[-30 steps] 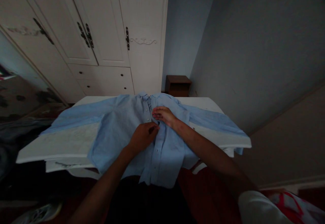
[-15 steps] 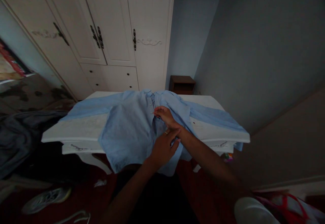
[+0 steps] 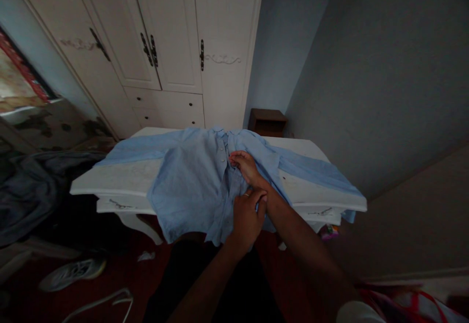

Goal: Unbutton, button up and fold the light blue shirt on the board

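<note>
A light blue button-up shirt (image 3: 190, 176) lies front up on a white table (image 3: 113, 179), its sleeves spread to both sides and its hem hanging over the near edge. The front is partly open, and small pale buttons show along the left front edge. My right hand (image 3: 246, 166) is at the upper front opening, thumb and fingers pinched on the fabric edge. Below it, my left hand (image 3: 249, 218) is over the lower front, close against my right wrist. Its fingers are curled together, and what they hold, if anything, is hidden.
Behind the table stands a white wardrobe (image 3: 176, 44) with dark handles, beside a small brown cabinet (image 3: 268, 121). Dark clothing (image 3: 32, 191) is heaped at the left. A shoe (image 3: 73, 274) and a white hanger (image 3: 106, 303) lie on the red floor.
My right hand has moved slightly away from the button edge, toward the right. The fingers of my left hand have drawn together. The shirt's lower front has shifted, and the view has turned slightly left.
</note>
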### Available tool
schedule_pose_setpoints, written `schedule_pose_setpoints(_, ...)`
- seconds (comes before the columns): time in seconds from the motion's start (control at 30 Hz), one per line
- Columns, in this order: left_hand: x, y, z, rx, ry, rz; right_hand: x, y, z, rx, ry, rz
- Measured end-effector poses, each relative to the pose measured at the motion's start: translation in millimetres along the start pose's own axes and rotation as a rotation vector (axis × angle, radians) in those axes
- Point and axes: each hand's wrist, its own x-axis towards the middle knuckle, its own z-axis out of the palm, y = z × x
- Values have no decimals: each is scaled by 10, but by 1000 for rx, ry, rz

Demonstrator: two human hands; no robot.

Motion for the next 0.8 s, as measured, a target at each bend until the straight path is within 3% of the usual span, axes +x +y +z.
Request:
schedule_pose_setpoints(0.2,-84,-45,59,1,16,34,5,-41,-15,56,2,52)
schedule_pose_setpoints(0.37,-181,-53,145,145,7,68,23,-78,-54,102,24,112)
schedule_pose_setpoints(0.63,-70,150,101,320,-163,16,4,-77,-79,82,20,109)
schedule_pose_setpoints(0.8,-61,183,134,323,-104,-13,23,-45,-105,110,38,113)
